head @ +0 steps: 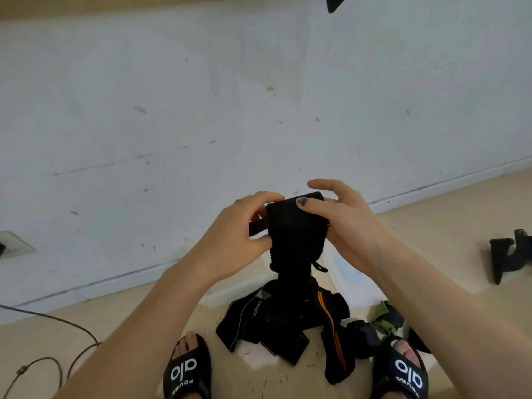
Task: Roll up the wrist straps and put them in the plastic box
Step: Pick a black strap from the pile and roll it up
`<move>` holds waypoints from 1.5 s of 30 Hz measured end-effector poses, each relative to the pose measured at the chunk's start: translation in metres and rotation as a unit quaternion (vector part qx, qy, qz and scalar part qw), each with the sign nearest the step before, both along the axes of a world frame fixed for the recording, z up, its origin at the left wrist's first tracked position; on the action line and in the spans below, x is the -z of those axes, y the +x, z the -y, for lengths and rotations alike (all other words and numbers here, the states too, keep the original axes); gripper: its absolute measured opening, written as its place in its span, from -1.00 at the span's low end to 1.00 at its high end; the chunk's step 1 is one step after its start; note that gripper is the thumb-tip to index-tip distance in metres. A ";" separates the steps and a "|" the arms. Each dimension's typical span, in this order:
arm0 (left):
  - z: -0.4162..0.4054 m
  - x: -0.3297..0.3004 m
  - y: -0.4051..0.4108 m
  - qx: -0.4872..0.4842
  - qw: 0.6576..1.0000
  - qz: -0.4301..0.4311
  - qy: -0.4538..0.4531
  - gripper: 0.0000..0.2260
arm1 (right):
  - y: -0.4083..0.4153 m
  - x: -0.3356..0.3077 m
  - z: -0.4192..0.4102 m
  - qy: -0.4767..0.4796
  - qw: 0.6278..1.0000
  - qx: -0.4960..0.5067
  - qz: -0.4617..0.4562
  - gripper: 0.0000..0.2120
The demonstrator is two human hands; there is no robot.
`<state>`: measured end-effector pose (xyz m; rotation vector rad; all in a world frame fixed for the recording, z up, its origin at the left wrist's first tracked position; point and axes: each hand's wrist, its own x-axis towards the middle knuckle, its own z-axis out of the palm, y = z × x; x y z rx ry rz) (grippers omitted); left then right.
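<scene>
Holding one black wrist strap up in the air, dead centre of the view, both hands are on it. Left hand has its fingers curled round the 9 o'clock side of the rolled part, thumb on the near face, and a short tab end pokes out beside it. Right hand pinches the 3 o'clock side, thumb laid across the top of the roll, other fingers arched and spread behind it. The loose tail of the strap hangs straight down toward 6 o'clock.

Below it, on the floor, sits a pile of more straps. They're tangled, so I can't get an exact count, but one has an orange stripe. The clear plastic box is just behind the pile, at about 5 o'clock from the hands, mostly hidden by the right forearm.

Two black slides, one per foot, at 6 o'clock. One cable loops around at 8 o'clock. One dark bracket-looking thing lies at 3 o'clock. The white wall meets the floor right behind the box, with bare floor either side.
</scene>
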<state>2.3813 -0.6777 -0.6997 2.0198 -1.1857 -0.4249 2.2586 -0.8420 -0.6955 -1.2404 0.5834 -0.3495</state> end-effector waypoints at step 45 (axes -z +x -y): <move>0.013 -0.016 -0.006 -0.135 0.938 -0.290 -0.133 -0.74 | 0.010 0.005 -0.016 -0.135 0.990 0.039 -0.001 -0.79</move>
